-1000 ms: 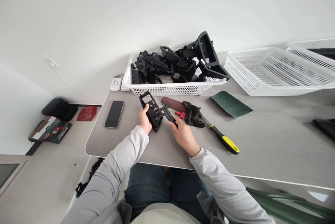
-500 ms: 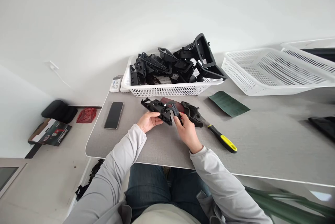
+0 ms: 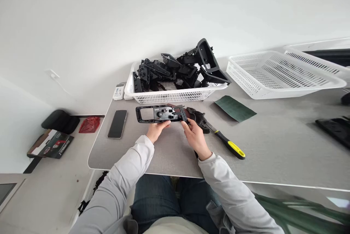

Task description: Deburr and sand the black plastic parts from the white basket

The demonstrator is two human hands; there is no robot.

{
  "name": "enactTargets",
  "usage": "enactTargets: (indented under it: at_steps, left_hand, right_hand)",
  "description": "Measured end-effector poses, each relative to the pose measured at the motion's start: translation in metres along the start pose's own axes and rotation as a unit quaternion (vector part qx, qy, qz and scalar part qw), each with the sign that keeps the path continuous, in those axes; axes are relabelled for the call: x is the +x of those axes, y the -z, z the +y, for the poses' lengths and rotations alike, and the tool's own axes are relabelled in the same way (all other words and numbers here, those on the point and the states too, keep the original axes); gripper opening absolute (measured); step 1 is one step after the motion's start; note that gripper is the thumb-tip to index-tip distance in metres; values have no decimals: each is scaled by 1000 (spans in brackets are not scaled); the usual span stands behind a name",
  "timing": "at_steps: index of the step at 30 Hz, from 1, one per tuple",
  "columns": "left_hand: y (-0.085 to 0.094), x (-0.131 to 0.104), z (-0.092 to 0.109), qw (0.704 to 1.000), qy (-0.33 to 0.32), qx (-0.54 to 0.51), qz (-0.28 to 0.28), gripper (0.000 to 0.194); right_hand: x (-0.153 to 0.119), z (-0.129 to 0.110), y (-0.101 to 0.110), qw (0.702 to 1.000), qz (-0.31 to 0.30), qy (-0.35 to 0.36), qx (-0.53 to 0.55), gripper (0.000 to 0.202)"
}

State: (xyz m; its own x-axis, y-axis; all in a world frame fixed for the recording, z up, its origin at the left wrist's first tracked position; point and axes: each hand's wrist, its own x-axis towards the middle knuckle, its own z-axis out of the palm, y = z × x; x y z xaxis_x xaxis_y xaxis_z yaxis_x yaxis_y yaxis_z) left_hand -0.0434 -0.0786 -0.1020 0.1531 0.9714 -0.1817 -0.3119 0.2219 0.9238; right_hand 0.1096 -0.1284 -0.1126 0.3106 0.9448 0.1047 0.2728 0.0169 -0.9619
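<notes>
Over the table [image 3: 273, 150], nearer its left edge than its right, the left hand [image 3: 158, 131] is gripping a black frame [image 3: 161, 114] from the near side. The right hand [image 3: 196, 139] is gripping a caliper [image 3: 183, 114] at the frame's right end. Checking this piece seems under way, unfinished; black parts [image 3: 164, 70] are filling the far-edge basket [image 3: 175, 96], whether done or waiting, I cannot tell.

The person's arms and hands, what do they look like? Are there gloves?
No gloves: the left hand and right hand are both bare. The left sleeve and right sleeve are long and light grey, made of thin-looking, wrinkly cloth that reaches the wrists. I can't see any pictures or writing on them.
</notes>
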Motion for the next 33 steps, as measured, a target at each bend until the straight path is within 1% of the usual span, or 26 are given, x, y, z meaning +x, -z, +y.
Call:
enactTargets:
  at_steps: [5, 12, 18, 22, 26, 33]
  left_hand:
    - [-1, -1, -6, 999, -11, 40, -8, 34]
    - [-2, -3, -8, 999, -15, 39, -9, 38]
    - [-3, -4, -10, 999, -13, 37, -8, 36]
    - [-4, -4, -11, 1000, -6, 28, -1, 37]
    - [-5, -4, -11, 1000, 4, 21, 3, 37]
    - [-4, -5, -10, 1000, -9, 30, -5, 36]
  right_hand:
    - [-3, -2, -3, 999, 19, 14, -48, 62]
    - [-1, -2, -2, 998, 17, -3, -54, 62]
    - [-1, 1, -2, 997, 15, -5, -72, 64]
    - [-1, 1, 0, 996, 13, -21, -87, 64]
    - [-1, 1, 1, 996, 10, -24, -81, 61]
    - [0, 1, 1, 998, 14, -10, -67, 59]
